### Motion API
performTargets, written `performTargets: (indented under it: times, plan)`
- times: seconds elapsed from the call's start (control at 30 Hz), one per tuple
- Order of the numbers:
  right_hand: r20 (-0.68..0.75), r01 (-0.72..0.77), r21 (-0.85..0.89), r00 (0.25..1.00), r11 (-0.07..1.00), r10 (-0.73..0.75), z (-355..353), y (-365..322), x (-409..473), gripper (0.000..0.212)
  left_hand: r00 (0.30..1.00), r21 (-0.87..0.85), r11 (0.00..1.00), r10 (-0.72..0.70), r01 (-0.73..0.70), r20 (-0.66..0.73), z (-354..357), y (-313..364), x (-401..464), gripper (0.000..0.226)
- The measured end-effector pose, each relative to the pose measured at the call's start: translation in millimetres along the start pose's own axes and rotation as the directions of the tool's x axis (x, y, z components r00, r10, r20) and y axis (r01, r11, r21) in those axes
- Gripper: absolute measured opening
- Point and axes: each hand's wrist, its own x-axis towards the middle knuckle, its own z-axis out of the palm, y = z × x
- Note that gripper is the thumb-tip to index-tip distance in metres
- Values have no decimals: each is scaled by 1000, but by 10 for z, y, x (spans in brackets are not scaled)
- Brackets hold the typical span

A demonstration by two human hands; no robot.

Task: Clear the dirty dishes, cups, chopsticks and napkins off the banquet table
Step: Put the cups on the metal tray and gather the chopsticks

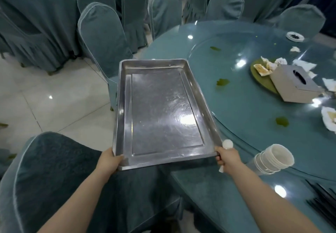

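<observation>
The metal tray is pointing away from the person, its long side running from the hands toward the far chairs. It is sitting partly over the edge of the round table. The left hand is gripping the near left corner, fingers curled under the rim. The right hand is gripping the near right corner. A stack of cups is lying on its side just beside the right hand.
</observation>
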Motion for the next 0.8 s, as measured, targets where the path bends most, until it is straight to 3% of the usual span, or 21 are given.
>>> performTargets:
  times: [0.17,0.37,0.53,0.67,0.8]
  plan:
    - [-36,-15,-7,999,1000,15,-60,56,46,24,1000,25,1000,-13,13,16,46,-11,-32,4]
    - [-28,-27,-46,999,999,26,-149,69,0,19,997,-52,997,-53,55,49,22,56,-185,9]
    - [163,-43,-212,984,976,79,-244,138,-116,11,989,-273,951,-137,147,56,-114,-96,-464,18]
    - [284,81,-366,959,927,28,-407,272,-234,9,986,-353,923,-164,150,-10,-40,-271,-757,27]
    - [397,209,-398,917,893,-38,-693,303,-373,13,985,-357,929,-141,98,-97,93,-250,-960,21]
